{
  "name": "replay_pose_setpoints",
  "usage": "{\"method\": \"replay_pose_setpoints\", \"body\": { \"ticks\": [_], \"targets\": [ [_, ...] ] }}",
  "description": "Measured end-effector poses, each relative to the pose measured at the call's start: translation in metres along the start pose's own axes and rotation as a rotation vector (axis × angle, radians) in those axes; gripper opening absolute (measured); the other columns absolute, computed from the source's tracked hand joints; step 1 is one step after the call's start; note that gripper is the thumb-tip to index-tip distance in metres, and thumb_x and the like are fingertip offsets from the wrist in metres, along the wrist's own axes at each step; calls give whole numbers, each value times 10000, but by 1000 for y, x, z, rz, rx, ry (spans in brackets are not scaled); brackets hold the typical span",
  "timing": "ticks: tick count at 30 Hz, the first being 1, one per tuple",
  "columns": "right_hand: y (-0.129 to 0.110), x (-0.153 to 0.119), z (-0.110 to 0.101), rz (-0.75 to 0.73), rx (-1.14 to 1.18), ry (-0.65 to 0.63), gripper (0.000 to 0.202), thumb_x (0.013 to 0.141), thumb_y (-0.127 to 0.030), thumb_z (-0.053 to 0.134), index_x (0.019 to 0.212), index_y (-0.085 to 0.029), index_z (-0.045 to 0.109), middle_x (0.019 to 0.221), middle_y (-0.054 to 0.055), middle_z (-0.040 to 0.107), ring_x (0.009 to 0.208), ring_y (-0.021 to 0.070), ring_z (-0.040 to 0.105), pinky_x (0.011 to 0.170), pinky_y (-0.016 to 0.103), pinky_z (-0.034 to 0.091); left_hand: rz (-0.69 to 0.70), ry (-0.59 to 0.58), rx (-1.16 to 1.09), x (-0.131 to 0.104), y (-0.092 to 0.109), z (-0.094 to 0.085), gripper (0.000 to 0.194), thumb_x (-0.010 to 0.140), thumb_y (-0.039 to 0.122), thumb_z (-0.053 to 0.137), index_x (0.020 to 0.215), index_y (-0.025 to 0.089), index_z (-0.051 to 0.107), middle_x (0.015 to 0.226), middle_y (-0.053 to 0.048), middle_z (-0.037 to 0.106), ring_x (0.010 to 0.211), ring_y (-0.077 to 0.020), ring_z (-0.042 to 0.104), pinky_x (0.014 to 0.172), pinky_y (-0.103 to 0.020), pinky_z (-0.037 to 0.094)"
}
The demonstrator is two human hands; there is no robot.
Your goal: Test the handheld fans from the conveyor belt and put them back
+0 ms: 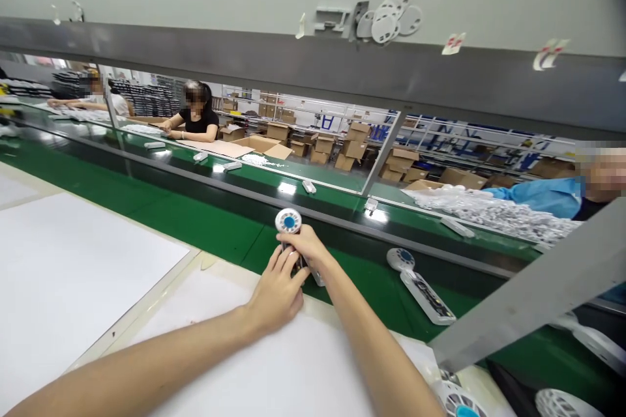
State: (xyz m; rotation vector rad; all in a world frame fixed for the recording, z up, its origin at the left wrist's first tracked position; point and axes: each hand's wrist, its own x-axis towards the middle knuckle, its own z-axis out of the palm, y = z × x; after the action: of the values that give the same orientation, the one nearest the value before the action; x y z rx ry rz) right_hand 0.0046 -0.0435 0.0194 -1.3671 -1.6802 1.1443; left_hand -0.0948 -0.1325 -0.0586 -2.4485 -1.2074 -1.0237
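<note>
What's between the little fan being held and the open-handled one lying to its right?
The right hand on the held fan, then a bare stretch of green surface up to the lying fan, in the head view.

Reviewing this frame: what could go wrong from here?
The right hand grips the white fan near its head, the left hand lower down; if either slips, the fan might drop onto the green belt.

The open-handled fan to the right shows its inner parts, so a knock could disturb them.

The right forearm passes close to the fan at the bottom edge and might nudge it.
</note>
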Motion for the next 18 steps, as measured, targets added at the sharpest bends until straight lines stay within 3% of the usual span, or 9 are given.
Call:
{"method": "replay_pose_setpoints", "body": {
  "ticks": [3, 7, 12, 15, 18],
  "targets": [
    [3, -1, -2, -9, -284, 5, 106, 868, -214, 712, 926, -129, 685, 920, 33, 705, 907, 187, 671, 888, 401, 535, -46, -76, -17, -1, -2, 4, 307, 810, 153, 559, 1103, 135, 647, 1275, -151, 541, 1343, -336, 416, 1198, -554, 275],
    [1, -3, -15, 25, -612, 125, 304, 892, -257, 679, 1175, -157, 636, 1318, 109, 584, 1268, 284, 509, 1085, 534, 376, -95, -151, -70, -3, -2, 5, 196, 835, 184, 551, 982, 132, 671, 1141, -124, 607, 1291, -319, 469, 1184, -537, 301],
    [20, 2, -12, 243, -815, 11, 247, 853, -324, 744, 986, -125, 681, 1108, 101, 678, 1068, 251, 633, 959, 473, 494, -159, -158, -186, -2, -2, 5, 163, 829, 190, 558, 929, 134, 674, 1078, -120, 617, 1258, -320, 481, 1203, -586, 216],
    [26, 6, -12, 275, -797, -16, 307, 881, -428, 706, 956, -132, 679, 1036, 81, 693, 984, 215, 658, 889, 412, 526, -197, -131, -316, 0, -1, 1, 161, 784, 134, 560, 910, 158, 658, 1097, -102, 605, 1265, -298, 462, 1208, -569, 208],
    [18, 6, -20, 255, -718, -10, 315, 836, -450, 726, 849, -139, 682, 894, 58, 706, 857, 195, 670, 774, 344, 532, -303, -72, -497, 2, -1, -5, 169, 797, 132, 541, 934, 172, 632, 1167, -102, 569, 1279, -293, 434, 1166, -554, 283]
  ]
}}
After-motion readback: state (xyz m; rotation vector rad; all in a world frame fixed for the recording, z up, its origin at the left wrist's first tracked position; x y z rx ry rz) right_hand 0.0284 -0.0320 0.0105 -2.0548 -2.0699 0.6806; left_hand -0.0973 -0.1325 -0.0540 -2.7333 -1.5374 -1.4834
